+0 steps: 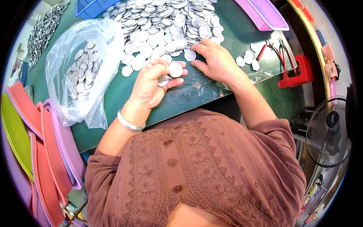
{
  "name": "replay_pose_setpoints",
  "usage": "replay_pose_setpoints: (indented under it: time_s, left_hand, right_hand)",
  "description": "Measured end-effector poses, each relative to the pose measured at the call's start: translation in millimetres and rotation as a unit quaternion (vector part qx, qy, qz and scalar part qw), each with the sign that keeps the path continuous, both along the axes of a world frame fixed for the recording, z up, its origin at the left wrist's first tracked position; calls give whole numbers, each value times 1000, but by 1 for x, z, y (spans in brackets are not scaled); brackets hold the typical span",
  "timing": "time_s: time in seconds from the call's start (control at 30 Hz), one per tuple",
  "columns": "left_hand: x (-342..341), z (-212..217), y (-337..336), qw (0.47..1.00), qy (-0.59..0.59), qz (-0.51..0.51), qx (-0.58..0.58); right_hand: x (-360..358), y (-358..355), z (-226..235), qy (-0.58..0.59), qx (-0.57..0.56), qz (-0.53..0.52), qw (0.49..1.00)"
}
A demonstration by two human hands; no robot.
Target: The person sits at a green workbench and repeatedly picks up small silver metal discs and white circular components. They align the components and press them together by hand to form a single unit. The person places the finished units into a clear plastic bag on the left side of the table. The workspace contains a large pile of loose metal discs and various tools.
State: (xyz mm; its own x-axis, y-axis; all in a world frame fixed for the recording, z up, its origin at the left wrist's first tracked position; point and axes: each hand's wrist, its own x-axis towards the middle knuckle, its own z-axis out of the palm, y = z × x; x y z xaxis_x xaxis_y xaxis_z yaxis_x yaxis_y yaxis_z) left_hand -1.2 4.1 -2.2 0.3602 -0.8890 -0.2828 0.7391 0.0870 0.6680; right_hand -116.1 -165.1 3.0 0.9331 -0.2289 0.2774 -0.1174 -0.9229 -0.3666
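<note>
A wide heap of round silver medallions (151, 22) covers the far middle of the green table. My left hand (151, 81), palm turned up, is closed around a few medallions (175, 69); one shows its bright flat face between thumb and fingers. To its right, my right hand (217, 60) reaches to the heap's near edge, thumb and forefinger apart around a single medallion (190, 55) lying on the table. Left of the heap stands a clear plastic bag (56, 64) with many medallions (84, 70) inside.
Red-handled pliers (281, 56) and a red clamp-like tool (302, 72) lie at right beside a few loose medallions (248, 57). A purple basket (264, 15) and a blue bin (90, 8) stand at the back. Stacked plastic baskets (49, 151) fill the left; a fan (328, 130) stands right.
</note>
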Motion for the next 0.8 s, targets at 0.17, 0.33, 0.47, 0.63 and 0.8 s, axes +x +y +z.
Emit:
replay_pose_setpoints:
  time_s: [0.17,0.33,0.47,0.63,0.8]
  left_hand:
    - [0,2,1,1000,10,17,5]
    - [0,0,-1,997,-26,-6,75]
    - [-3,-1,-2,993,-52,-30,99]
    - [-5,-2,-4,994,-60,10,92]
    - [-7,1,-4,990,-91,13,109]
  right_hand:
    - [4,-3,0,-1,19,24,1000]
    - [6,0,5,9,137,26,990]
    - [0,15,9,-94,92,74,989]
    - [2,20,2,-169,39,135,975]
    - [12,9,0,-115,-13,22,993]
